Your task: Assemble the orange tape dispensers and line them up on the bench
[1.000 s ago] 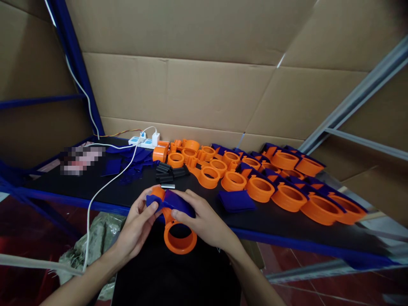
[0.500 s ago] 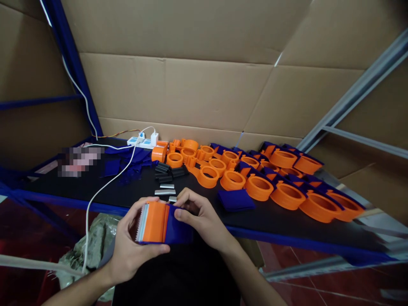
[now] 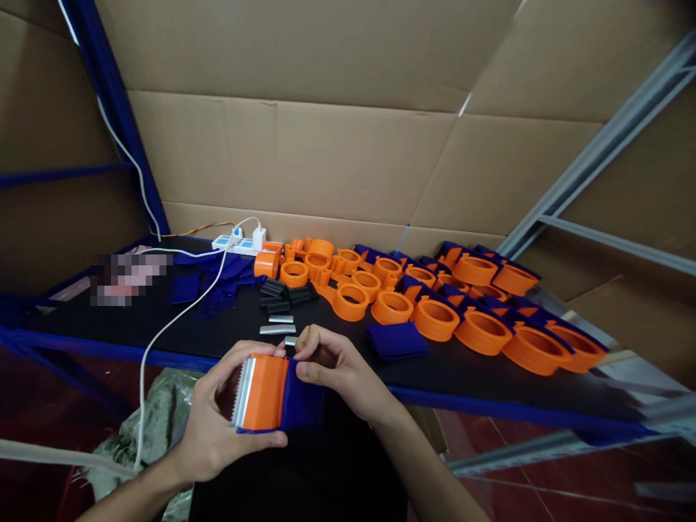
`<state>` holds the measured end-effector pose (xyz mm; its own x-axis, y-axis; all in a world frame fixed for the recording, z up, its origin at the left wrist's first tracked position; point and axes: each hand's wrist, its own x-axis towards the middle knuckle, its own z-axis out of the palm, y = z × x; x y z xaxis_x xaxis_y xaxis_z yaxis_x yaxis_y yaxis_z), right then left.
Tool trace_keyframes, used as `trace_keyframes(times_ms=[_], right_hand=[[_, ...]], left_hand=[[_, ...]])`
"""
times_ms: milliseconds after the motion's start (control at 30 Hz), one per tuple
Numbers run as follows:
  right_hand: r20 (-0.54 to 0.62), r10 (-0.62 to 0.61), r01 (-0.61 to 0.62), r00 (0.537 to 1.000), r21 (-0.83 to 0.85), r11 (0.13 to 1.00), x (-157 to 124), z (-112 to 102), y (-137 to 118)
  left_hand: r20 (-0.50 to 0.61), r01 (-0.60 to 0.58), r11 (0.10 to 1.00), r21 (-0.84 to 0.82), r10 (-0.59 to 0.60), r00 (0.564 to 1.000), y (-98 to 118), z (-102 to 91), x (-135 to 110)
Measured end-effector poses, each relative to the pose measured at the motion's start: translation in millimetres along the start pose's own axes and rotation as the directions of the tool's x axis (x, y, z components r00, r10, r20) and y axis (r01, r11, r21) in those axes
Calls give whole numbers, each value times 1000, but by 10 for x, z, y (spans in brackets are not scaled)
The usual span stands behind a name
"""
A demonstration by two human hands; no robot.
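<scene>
An orange and blue tape dispenser (image 3: 269, 394) with a toothed metal blade on its left end sits in front of my chest. My left hand (image 3: 217, 417) is wrapped round it from below and from the left. My right hand (image 3: 331, 366) pinches the blue part at its upper right edge, fingers closed. Just beyond my hands, small flat metal blades (image 3: 278, 329) lie on the black table (image 3: 163, 319), with several black rollers (image 3: 286, 293) behind them.
Several orange and blue dispensers (image 3: 435, 319) lie in rows across the table to the right. A loose blue piece (image 3: 396, 339) lies near the front edge. A white cable (image 3: 179, 315) runs from a power strip (image 3: 239, 243) over the edge. Cardboard walls stand behind.
The dispenser was turned from ring-down to blade-end facing me, then drew slightly lower and closer. My left hand shifted under it and my right hand moved onto its upper edge.
</scene>
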<state>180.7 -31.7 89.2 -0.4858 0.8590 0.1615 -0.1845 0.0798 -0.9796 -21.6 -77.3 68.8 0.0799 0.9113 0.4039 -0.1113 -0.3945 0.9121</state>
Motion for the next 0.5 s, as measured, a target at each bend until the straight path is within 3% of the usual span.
trace_keyframes(times_ms=[167, 267, 367, 433, 500], right_hand=[[24, 11, -10, 1000, -45, 999, 16, -16, 12], [-31, -83, 68, 996, -340, 938, -24, -4, -55], [-1, -258, 179, 966, -716, 674, -128, 49, -161], [93, -293, 235, 952, -834, 499, -205, 93, -203], [156, -292, 264, 944, -886, 382, -253, 103, -215]], left_hand=[[7, 63, 996, -67, -63, 998, -17, 12, 19], [-57, 113, 982, -148, -122, 991, -155, 2, 42], [-163, 156, 940, -304, -213, 963, -341, -22, 95], [-190, 188, 892, -410, -285, 940, -437, -33, 133], [-178, 219, 847, -485, -340, 923, -485, -26, 159]])
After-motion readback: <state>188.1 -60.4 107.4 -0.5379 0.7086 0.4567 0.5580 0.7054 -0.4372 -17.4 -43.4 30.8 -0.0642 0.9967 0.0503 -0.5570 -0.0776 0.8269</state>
